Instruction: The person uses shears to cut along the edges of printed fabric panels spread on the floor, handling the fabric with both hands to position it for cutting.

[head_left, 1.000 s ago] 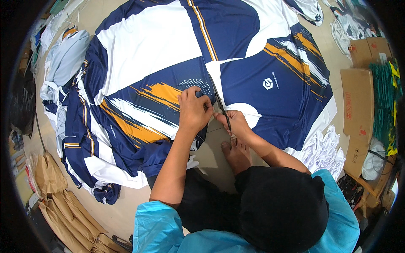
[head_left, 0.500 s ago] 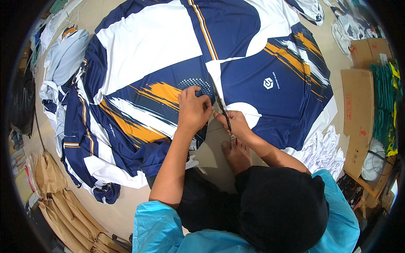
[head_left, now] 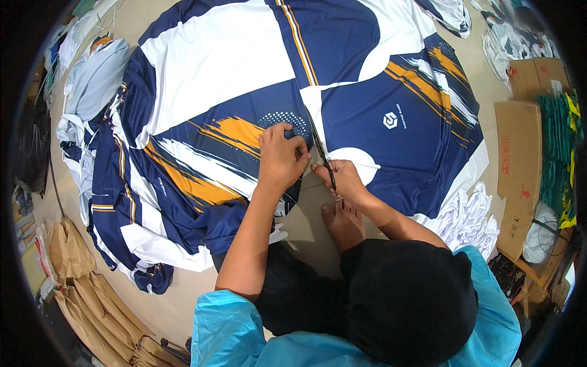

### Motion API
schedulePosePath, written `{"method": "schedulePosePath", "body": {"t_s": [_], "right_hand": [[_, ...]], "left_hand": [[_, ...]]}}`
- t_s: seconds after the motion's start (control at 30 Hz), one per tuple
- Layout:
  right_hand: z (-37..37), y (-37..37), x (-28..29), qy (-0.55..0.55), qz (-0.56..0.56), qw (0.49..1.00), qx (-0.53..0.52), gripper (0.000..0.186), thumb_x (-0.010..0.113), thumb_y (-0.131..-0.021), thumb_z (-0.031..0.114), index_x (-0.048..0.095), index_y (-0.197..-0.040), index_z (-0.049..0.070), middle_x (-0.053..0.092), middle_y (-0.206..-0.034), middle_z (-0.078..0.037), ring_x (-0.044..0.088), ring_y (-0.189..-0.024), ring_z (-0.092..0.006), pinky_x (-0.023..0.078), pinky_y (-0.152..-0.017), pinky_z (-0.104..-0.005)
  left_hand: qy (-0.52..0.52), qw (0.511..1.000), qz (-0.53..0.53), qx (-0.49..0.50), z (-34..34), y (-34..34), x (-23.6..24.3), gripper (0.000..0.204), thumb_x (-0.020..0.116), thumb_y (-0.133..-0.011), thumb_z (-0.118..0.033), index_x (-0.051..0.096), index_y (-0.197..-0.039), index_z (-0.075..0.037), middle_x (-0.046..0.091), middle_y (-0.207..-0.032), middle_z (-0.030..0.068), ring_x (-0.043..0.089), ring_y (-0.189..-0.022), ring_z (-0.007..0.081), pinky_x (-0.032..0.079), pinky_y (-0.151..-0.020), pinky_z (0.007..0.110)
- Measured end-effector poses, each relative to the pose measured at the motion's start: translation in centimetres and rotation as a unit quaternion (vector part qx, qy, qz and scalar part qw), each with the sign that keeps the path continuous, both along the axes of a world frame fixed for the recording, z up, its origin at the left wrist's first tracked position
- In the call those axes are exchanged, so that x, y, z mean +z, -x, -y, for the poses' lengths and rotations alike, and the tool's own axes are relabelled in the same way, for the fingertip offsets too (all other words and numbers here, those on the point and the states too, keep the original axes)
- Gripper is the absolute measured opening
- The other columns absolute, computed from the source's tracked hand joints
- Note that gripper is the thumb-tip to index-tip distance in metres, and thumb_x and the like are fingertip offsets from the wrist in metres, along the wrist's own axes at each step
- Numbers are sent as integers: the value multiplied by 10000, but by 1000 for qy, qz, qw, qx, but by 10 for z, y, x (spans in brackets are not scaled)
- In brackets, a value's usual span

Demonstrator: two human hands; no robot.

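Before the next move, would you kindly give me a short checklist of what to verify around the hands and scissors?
1. Scissors held in the right hand: ok.
2. Left hand on the printed panel: ok.
3. Left hand apart from the blades: ok, though only a narrow gap shows.
4. Firm pinch by the left hand: cannot tell; its grip is partly hidden.
5. Bare foot well away from the right hand: not ok; it is right beside it in this view.
6. Only the intended cloth between the blades: cannot tell from above.
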State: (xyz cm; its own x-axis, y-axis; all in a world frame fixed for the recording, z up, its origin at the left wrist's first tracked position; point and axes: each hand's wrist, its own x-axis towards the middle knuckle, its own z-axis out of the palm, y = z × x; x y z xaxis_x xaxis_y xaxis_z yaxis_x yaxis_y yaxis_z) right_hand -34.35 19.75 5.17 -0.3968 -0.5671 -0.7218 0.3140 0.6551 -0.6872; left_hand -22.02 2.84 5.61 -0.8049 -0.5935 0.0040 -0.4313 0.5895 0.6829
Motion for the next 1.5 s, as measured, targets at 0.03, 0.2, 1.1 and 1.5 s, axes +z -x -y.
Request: {"method": "schedulePosePath", "body": {"t_s": [0.03,0.2,1.1,1.5], "right_hand": [[2,0,1,0,1,1000,-4,495,862,-967,434,662,-678,86,579,-580,23,506,-481,-74,355,-453,-281],[15,5,4,-13,2,1000,-19,543,883,-926,515,650,-687,87,583,-588,9,529,-481,-89,389,-463,-274],[27,9,6,-28,27,999,-33,442,848,-963,453,638,-771,116,537,-608,38,472,-486,-63,355,-461,-249],[22,7,-1,-8,24,999,-32,514,883,-929,478,623,-716,90,564,-593,-1,515,-470,-90,381,-426,-266]], "left_hand": [[-1,1000,-2,-1,0,-1,-1,145,891,-777,-164,794,-876,-124,607,-1367,161,529,-1312,401,380,-1127,569],[-13,1000,-5,-2,2,-4,-4,153,886,-787,-149,794,-907,-125,599,-1377,152,525,-1327,405,373,-1156,642],[-5,999,34,-13,2,-4,1,118,855,-834,-137,804,-940,-144,595,-1397,173,510,-1365,418,398,-1178,515],[4,999,27,-20,4,-5,-3,148,862,-825,-151,797,-958,-147,587,-1415,172,504,-1374,424,402,-1172,523]]}}
